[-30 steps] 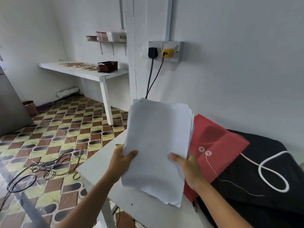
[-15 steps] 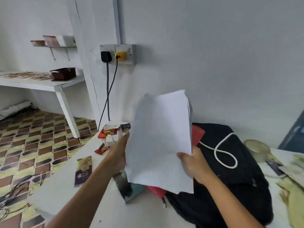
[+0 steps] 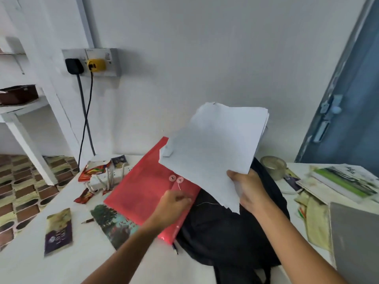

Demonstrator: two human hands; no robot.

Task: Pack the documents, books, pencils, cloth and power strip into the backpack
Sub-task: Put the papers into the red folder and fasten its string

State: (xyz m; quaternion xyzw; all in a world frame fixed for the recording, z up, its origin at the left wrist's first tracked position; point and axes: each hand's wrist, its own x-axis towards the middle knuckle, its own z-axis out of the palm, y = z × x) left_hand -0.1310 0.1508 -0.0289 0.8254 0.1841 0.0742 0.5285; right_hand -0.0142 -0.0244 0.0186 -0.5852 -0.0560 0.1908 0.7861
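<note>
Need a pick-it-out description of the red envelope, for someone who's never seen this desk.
Start at the black backpack in the middle of the white table. The red envelope lies flat against its left side, one edge on the bag, with the left hand at its flap. It is the only red sheet-sized item, marked by two round string-tie buttons, unlike the white paper stack in the right hand.

No print on the books or packets is legible.

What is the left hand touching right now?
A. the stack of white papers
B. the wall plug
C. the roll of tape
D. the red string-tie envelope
D: the left hand rests on the red envelope near its string clasp, while the right hand alone holds the papers.
</note>
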